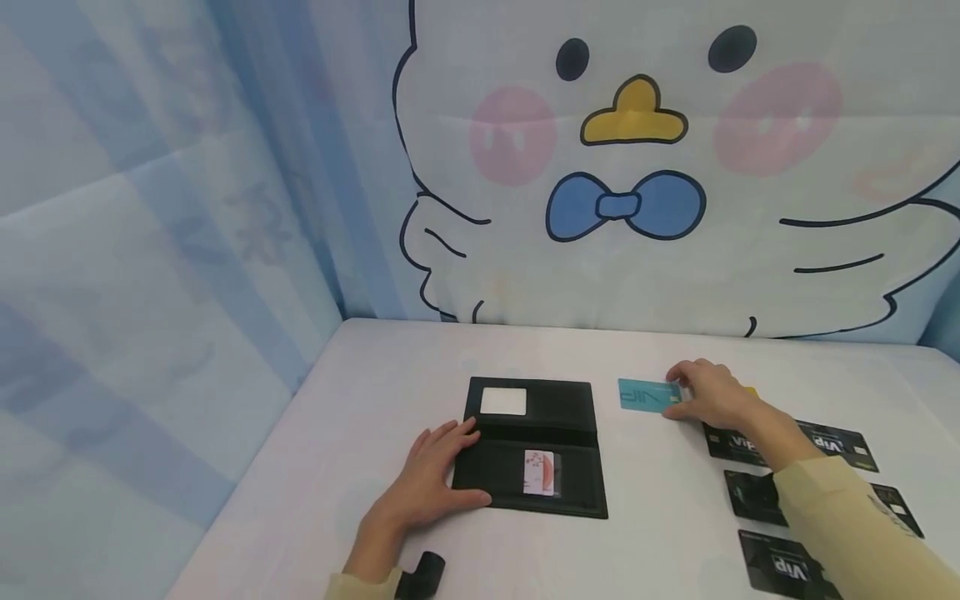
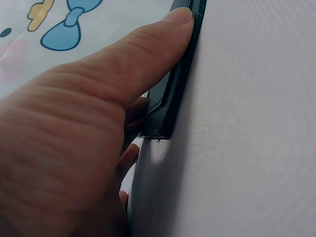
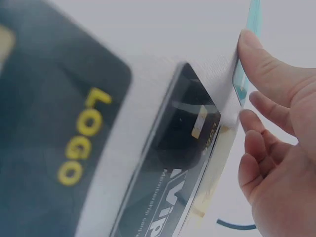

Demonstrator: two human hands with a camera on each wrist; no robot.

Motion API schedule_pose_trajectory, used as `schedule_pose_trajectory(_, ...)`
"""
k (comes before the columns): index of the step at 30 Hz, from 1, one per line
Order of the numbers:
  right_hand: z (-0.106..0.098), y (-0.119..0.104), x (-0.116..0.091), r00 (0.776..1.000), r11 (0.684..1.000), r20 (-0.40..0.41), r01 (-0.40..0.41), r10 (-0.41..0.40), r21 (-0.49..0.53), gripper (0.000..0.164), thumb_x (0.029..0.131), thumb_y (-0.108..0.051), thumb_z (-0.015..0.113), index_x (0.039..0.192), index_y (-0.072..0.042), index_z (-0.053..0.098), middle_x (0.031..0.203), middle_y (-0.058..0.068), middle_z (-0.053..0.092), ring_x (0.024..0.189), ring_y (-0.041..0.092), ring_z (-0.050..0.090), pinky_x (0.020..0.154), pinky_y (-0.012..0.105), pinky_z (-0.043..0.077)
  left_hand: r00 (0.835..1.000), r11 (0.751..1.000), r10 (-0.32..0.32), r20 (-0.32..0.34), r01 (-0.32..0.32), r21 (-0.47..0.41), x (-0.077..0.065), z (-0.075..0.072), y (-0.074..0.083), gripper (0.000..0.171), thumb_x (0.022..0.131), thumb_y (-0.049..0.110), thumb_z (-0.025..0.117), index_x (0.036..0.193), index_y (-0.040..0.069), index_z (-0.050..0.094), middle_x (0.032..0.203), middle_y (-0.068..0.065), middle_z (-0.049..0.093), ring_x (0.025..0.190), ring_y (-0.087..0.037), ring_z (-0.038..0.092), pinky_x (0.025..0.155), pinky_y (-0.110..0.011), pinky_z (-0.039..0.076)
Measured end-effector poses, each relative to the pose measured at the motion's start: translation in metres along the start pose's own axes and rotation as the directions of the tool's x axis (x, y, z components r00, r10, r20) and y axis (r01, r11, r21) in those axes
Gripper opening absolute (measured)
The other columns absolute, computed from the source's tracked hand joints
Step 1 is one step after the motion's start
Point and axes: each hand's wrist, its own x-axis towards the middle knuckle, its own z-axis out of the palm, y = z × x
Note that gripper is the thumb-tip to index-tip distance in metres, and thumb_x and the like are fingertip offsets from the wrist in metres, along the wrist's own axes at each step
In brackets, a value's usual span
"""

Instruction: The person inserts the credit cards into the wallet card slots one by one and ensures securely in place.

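Observation:
An open black wallet [image 1: 558,404] lies flat on the table. Its upper panel shows a white rectangle [image 1: 503,401], and a pink-and-white card [image 1: 538,472] sits in its lower panel. My left hand [image 1: 427,479] rests on the wallet's left side, fingers spread and thumb on the near edge; the thumb [image 2: 143,59] also shows against that edge in the left wrist view. Right of the wallet is a teal card [image 1: 641,396]. My right hand [image 1: 712,396] pinches its right end between thumb and fingers. In the right wrist view the teal card [image 3: 241,81] appears nearly edge-on.
Several black VIP cards [image 1: 772,562] lie in rows at the right, partly covered by the right forearm. A bit of yellow [image 1: 752,391] shows behind the right hand. A black strap piece [image 1: 425,575] is at the left wrist. A cartoon-printed curtain [image 1: 622,283] borders the table's back.

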Motion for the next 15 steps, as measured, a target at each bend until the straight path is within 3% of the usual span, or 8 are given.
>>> schedule_pose_trajectory(6,-0.0010,0.0001,0.0001,1.000,1.000,0.011,-0.009,0.010,-0.018,0.056,0.080,-0.023,0.086,0.118,0.009,0.060,0.111,0.029,0.057,0.103,0.048,0.050,0.089,0.064,0.046,1.000,1.000,0.007,0.002,-0.007,-0.004,0.0000,0.0003,0.0007,0.084,0.080,0.046,0.083,0.146,0.006,0.051,0.161,-0.007,0.036,0.150,-0.031,0.020,0.122,-0.055,0.002)
schedule_pose_trajectory(15,-0.0021,0.0023,-0.0017,1.000,1.000,0.013,-0.020,0.020,0.016,0.058,0.082,-0.025,0.085,0.119,0.009,0.057,0.111,0.031,0.056,0.099,0.045,0.051,0.081,0.060,0.048,1.000,1.000,0.009,0.002,-0.009,-0.005,0.0002,0.0002,-0.0007,0.084,0.080,0.046,0.083,0.147,0.006,0.051,0.161,-0.006,0.035,0.151,-0.030,0.020,0.122,-0.054,0.002)
